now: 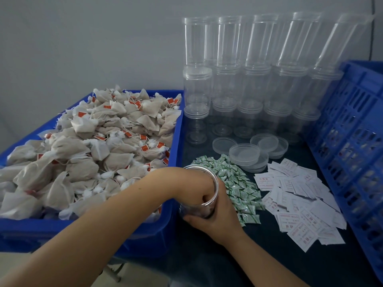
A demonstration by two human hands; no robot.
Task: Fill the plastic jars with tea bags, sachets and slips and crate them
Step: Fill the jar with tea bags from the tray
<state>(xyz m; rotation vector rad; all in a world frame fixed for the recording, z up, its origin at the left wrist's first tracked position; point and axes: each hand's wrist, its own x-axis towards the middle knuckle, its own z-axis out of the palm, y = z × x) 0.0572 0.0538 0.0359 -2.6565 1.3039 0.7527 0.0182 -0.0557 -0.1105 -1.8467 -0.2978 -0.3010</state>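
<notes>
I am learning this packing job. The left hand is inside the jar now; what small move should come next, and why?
Probably draw the left hand out of the jar and reach for more tea bags. The right hand grips the jar, the bin beside it is heaped, and through the wall the jar does not look full.

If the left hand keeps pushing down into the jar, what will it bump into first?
Probably the dark contents low in the clear plastic jar, then its bottom. The left hand is already inside, pointing down, while the right hand holds the jar in its grip. Depth is hard to judge.
</notes>
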